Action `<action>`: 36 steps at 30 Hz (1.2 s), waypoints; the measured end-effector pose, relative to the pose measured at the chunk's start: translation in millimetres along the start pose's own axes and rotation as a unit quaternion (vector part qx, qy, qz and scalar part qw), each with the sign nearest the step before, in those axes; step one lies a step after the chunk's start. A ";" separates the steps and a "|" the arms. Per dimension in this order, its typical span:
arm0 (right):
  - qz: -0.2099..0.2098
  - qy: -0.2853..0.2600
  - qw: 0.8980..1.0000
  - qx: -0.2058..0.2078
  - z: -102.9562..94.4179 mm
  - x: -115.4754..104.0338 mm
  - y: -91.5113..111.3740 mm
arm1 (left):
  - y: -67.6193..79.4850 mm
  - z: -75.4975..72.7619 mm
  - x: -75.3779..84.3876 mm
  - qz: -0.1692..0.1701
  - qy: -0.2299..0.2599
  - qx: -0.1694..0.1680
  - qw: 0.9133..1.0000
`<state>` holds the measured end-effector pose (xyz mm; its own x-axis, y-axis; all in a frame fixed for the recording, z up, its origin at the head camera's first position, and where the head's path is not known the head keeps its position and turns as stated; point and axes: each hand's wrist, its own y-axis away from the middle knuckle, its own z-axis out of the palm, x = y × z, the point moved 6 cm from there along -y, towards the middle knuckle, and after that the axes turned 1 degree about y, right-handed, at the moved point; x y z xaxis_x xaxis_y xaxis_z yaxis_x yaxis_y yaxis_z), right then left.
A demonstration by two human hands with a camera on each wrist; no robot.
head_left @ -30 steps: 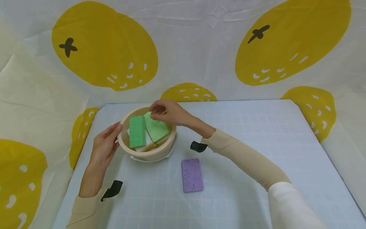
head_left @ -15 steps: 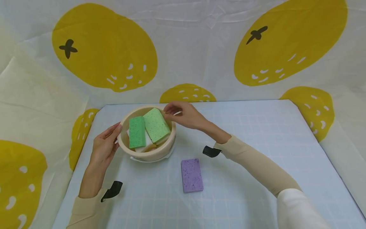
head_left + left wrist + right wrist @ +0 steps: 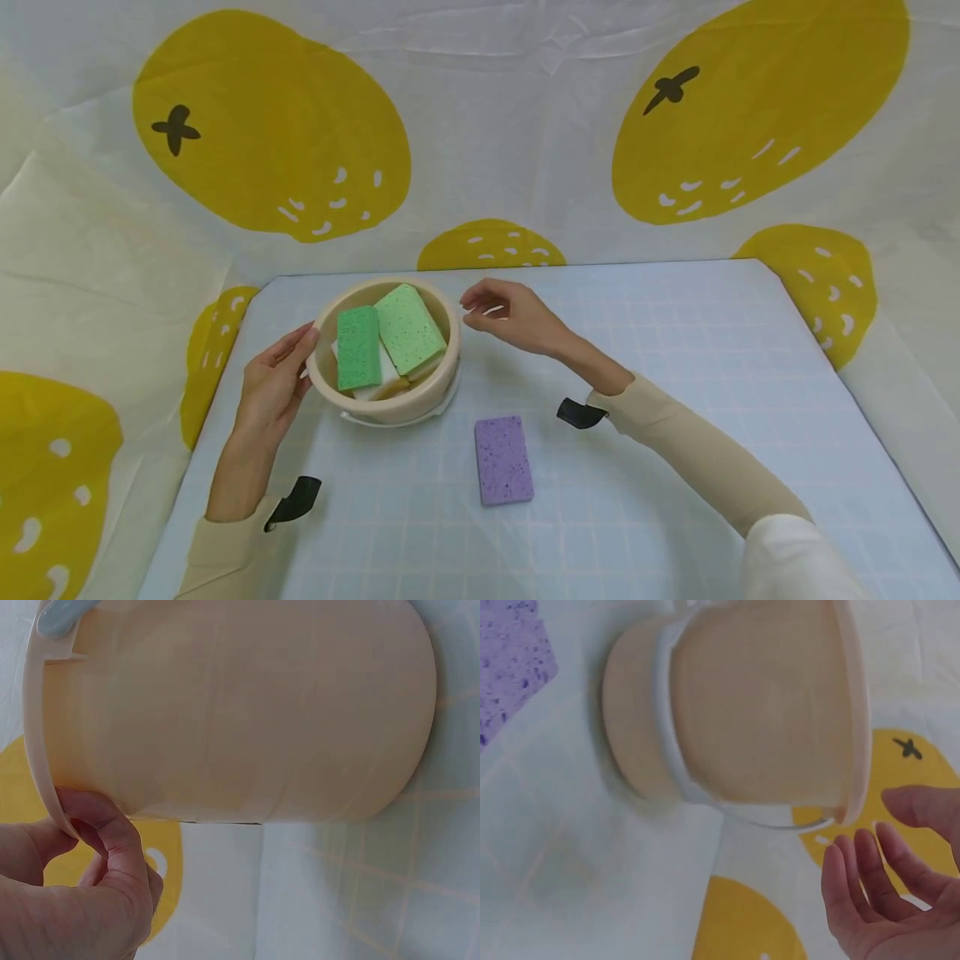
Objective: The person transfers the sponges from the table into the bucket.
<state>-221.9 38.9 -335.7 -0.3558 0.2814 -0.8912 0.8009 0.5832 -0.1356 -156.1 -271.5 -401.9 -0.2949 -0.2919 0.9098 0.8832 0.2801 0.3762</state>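
A cream bucket (image 3: 405,408) stands at the back left of the table, its light handle (image 3: 667,712) hanging down at the front. Inside lie a dark green sponge (image 3: 358,348), a light green speckled sponge (image 3: 409,330) and a white piece (image 3: 384,375) under them. My left hand (image 3: 273,379) pinches the bucket's rim on its left side between thumb and fingers, as the left wrist view also shows. Just off the rim's right side, my right hand (image 3: 517,317) hovers with relaxed, slightly bent fingers and holds nothing. A purple sponge (image 3: 504,461) lies flat in front of the bucket, towards the right.
The table (image 3: 675,467) has a pale blue checked cover. Behind it and at the sides hangs a white cloth (image 3: 510,125) printed with large yellow fruit. Black straps (image 3: 581,413) stick out at both wrists.
My right hand has moved right, from above the light green sponge to outside the rim, uncovering that sponge. The left hand stays on the rim, and the purple sponge has not moved.
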 end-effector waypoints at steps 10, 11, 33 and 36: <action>-0.009 0.035 0.999 0.008 1.6 47.2 18.8 | -0.2 0.0 0.4 -0.005 0.001 0.009 1.000; -0.009 0.038 0.999 0.007 2.2 49.5 21.7 | -0.1 0.0 0.5 -0.004 0.001 0.009 1.000; -0.007 0.058 0.998 -0.029 27.6 94.0 81.6 | -0.7 -1.0 -0.9 0.005 0.004 -0.002 1.000; -0.009 0.057 0.998 -0.037 31.7 98.1 88.4 | -0.8 -0.3 -0.4 0.010 0.007 -0.006 1.000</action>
<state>-170.8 94.0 -448.9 -0.4257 0.3525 -0.8334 0.7577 0.6423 -0.1153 -156.6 -271.9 -402.6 -0.2727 -0.2987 0.9145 0.8930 0.2751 0.3562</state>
